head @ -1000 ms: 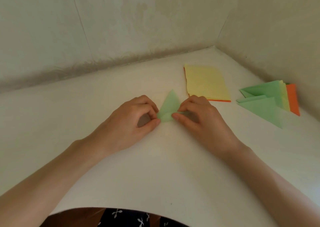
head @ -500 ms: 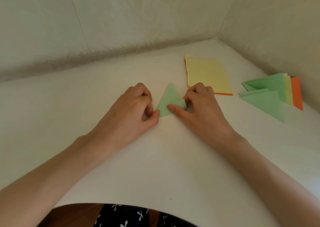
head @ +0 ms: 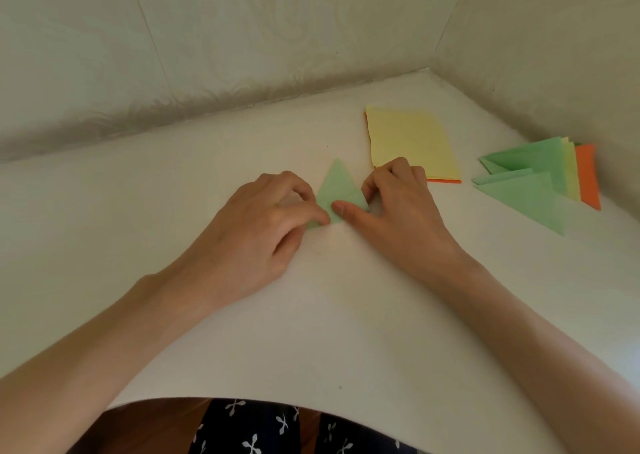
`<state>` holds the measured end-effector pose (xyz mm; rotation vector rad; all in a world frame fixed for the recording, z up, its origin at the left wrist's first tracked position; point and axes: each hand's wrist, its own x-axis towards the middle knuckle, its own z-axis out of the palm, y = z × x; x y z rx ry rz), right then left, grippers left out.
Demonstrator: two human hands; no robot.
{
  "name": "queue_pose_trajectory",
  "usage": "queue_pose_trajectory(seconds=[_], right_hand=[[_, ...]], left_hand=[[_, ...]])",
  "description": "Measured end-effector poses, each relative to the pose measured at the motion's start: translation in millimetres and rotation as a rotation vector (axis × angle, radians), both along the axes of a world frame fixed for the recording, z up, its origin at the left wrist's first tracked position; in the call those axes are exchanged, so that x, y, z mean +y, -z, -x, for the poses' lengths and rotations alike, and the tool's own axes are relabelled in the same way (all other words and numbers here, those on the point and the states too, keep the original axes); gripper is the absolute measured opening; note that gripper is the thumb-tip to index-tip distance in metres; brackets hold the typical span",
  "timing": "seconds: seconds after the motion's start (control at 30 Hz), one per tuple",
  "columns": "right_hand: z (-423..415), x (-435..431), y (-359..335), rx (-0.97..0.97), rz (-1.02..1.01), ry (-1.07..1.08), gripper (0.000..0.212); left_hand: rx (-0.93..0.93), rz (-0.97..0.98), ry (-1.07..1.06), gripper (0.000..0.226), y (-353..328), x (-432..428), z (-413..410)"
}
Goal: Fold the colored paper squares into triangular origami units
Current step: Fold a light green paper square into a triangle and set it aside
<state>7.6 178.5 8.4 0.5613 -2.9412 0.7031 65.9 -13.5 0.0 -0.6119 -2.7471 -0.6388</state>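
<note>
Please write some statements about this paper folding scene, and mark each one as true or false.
1. The left hand and the right hand both hold the green paper triangle. True.
2. The top sheet of the paper stack is orange. False: it is yellow, and orange shows only at the edges underneath.
3. The pile of folded triangles lies to the right of the paper stack. True.
4. The right hand rests on the pile of folded triangles. False: it is at the green paper triangle, apart from that pile.
</note>
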Motion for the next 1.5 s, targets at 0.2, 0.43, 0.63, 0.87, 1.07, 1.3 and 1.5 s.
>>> queue_pose_trajectory(seconds=[0.2,0.43,0.63,0.87,1.07,1.3,1.5], right_hand=[[3,6,5,0.072,0.013,-0.053,0.018],[-2,6,11,0.213,0.000,-0.301,0.039],[-1,4,9,0.076,0.052,-0.217,0.038],[-1,4,4,0.030,0.060,-0.214,0.025],[-5,8,0,-0.005,0.197,-0.195,0.010],[-4,9,1,0.002,0.117,-0.271,0.035],[-6,12,-2,0.001,0.335,-0.291,0.017]], left_hand=[[0.042,0.113,0.049,0.043,-2,2,-9],[-0.009,0.104,0.015,0.042,-6,5,-17],[0.041,0.160,0.005,0.042,-6,4,-15],[-0.031,0.100,0.046,0.043,-2,7,-9],[0.022,-0.283,-0.138,0.037,-6,0,-6],[-0.024,-0.353,-0.288,0.024,-4,0,2],[-0.084,-0.431,-0.281,0.010,-7,2,2]])
